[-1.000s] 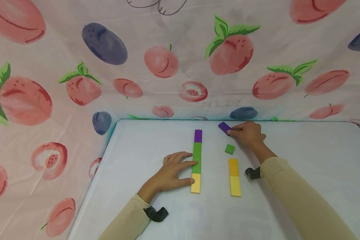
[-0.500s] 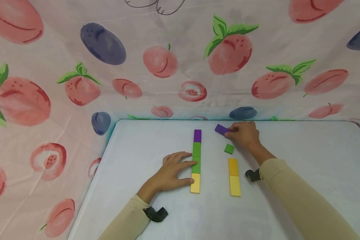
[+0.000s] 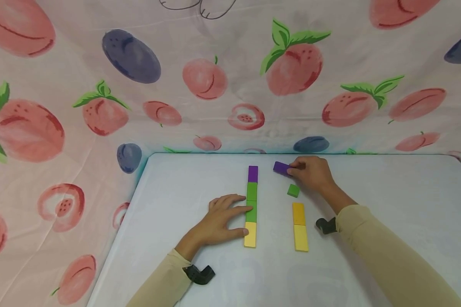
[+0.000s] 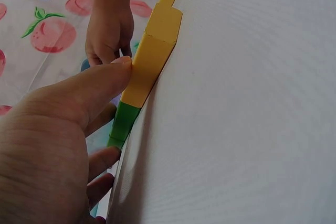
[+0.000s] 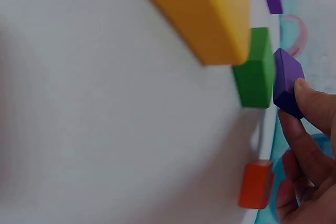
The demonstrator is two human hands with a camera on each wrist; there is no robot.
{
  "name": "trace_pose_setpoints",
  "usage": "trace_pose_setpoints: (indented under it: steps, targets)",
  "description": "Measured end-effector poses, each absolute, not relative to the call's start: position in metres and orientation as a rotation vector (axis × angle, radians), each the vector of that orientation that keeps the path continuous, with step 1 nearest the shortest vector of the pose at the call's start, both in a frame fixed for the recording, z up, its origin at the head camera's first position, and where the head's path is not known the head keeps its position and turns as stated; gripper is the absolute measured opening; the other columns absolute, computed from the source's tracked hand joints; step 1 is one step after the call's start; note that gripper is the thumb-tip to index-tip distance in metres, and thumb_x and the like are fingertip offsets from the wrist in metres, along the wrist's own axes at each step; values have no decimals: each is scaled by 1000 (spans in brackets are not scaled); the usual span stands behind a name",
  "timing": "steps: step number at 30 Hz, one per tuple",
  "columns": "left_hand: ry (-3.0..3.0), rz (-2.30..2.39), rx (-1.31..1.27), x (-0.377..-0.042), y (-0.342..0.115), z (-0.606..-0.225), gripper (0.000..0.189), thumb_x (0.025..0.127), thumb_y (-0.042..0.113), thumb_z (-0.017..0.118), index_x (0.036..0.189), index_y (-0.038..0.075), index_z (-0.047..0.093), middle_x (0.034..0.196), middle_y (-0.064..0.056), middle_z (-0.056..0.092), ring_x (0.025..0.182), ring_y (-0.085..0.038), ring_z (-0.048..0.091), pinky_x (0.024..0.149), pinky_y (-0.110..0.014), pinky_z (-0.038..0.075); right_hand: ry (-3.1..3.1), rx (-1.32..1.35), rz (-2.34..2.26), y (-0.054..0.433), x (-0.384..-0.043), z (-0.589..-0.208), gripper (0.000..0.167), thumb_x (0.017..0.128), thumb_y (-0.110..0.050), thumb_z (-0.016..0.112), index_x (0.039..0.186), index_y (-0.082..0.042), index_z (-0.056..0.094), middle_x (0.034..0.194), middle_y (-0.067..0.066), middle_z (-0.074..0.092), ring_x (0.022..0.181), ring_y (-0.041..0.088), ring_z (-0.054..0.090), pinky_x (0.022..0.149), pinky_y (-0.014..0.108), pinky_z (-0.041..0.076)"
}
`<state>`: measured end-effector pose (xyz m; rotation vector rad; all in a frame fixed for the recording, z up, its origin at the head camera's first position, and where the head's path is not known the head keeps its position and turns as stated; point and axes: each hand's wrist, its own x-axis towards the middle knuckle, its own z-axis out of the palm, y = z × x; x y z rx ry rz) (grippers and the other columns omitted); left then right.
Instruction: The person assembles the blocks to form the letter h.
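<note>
Near the far edge of the worktop (image 3: pixel 192 179), the right hand (image 3: pixel 313 173) pinches a purple block (image 3: pixel 280 167) between thumb and fingers; against a second ago, the block is turned closer to parallel with that edge and shifted toward the block column (image 3: pixel 252 191). The left hand (image 3: pixel 218 222), fingers spread, touches the column without gripping; positioning of the purple block appears unfinished

Can't see right end of purple rectangular block (image 3: pixel 281 167) in head view, covered by right grip (image 3: pixel 311 172). Lose beige right sleeve (image 3: pixel 393 258) past bottom edge. Right wrist view: can't get clean edges on amber oblong block (image 5: pixel 205 14), blurred, cut at top. Left wrist view: can't see all of left grip (image 4: pixel 50 135), cropped left.
</note>
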<state>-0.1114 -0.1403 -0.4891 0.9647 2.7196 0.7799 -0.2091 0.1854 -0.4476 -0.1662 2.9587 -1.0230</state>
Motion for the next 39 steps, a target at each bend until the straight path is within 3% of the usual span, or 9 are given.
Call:
trace_pose_setpoints:
  steps: [6,16,39]
  targets:
    - [2716,756,945,-111,-141,-488,62,92,58,65,149,38,52,162,4,37,153,-19,26,118,-58,18,2835,-173,-1101,178,-208,-440,19,91,-25,78,103,-12,79,101,9,78,102,29,67,91,46,52]
    - [2717,739,930,-111,-140,-489,62,92,59,65,149,39,51,162,5,37,153,-18,25,119,-58,17,2657,-157,-1099,168,-207,-443,21,92,-28,78,108,-15,79,105,5,75,97,24,61,76,30,50]
    - [2716,765,944,-111,-139,-487,62,92,59,65,149,38,52,162,3,38,152,-20,26,118,-59,18,2676,-225,-1021,164,-204,-450,21,91,-32,77,107,-19,81,102,2,76,99,23,61,83,35,45]
